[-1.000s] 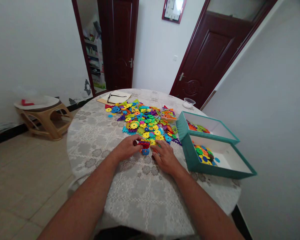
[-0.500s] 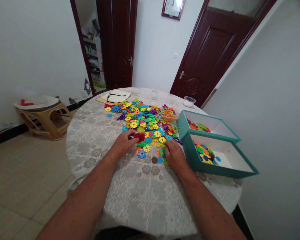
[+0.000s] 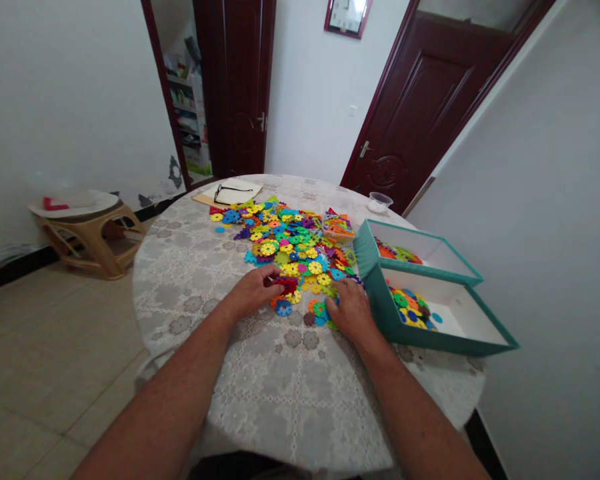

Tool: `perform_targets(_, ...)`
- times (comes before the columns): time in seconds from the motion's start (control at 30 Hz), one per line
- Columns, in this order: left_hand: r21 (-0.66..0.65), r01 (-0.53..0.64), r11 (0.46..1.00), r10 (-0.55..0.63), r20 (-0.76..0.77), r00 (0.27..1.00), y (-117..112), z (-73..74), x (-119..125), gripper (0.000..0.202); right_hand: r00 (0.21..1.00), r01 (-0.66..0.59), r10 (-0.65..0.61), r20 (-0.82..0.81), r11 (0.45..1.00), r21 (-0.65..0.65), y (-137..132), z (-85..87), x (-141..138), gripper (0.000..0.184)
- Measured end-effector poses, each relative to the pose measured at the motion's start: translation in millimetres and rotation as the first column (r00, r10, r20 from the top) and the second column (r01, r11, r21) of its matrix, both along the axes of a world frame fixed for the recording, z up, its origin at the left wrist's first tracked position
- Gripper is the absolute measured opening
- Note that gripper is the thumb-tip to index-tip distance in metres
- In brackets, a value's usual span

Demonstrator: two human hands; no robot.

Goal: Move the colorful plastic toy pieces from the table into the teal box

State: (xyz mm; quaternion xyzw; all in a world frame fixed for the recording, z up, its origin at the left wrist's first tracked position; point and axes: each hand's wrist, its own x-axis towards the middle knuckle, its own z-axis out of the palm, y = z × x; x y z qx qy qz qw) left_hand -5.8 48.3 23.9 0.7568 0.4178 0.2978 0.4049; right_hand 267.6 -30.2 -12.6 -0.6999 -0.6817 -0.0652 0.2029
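Between the thumb and fingers of my left hand are red plastic pieces, bunched together at the near left side of the pile. My right hand rests at the pile's near right edge, fingers bent over some pieces; whether it grips one is hidden. The pile of colourful snowflake discs spreads over the middle of the table. Close to me, between the hands, lie a blue disc, a brown disc and a few orange and green ones.
A teal box with two white-lined compartments holding more pieces stands on the right. Behind the pile are a small clear container of pieces, a clear bowl and glasses on paper. A stool stands left of the table.
My left hand has moved slightly right and nearer to me, carrying the red pieces. The fingers of my right hand have shifted over the pieces beneath them.
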Motion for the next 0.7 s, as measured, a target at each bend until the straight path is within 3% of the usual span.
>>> perform_targets(0.2,-0.031,0.109,0.994,-0.109,0.012,0.994,-1,-3.8,2,0.033,0.998,0.033,-0.033,0.044,0.999,0.001,3,1.3,1,0.032)
perform_targets(0.33,-0.087,0.196,0.977,-0.194,0.040,0.980,-6,-2.3,4,0.033,1.000,-0.008,0.007,0.027,0.999,0.043,3,6.7,1,0.024)
perform_targets(0.4,-0.100,0.229,0.968,-0.225,0.044,0.973,-9,0.3,5,0.033,0.999,-0.037,0.037,0.009,0.998,0.043,4,9.2,1,0.028)
perform_targets(0.5,-0.068,0.241,0.968,-0.238,0.047,0.970,-12,2.3,6,0.029,0.998,-0.058,0.058,0.000,0.997,0.059,5,9.4,1,0.040)
perform_targets(0.7,-0.026,0.237,0.971,-0.236,0.022,0.971,-10,-4.5,6,0.029,0.999,0.009,-0.003,-0.042,0.991,0.131,6,7.7,4,0.039)
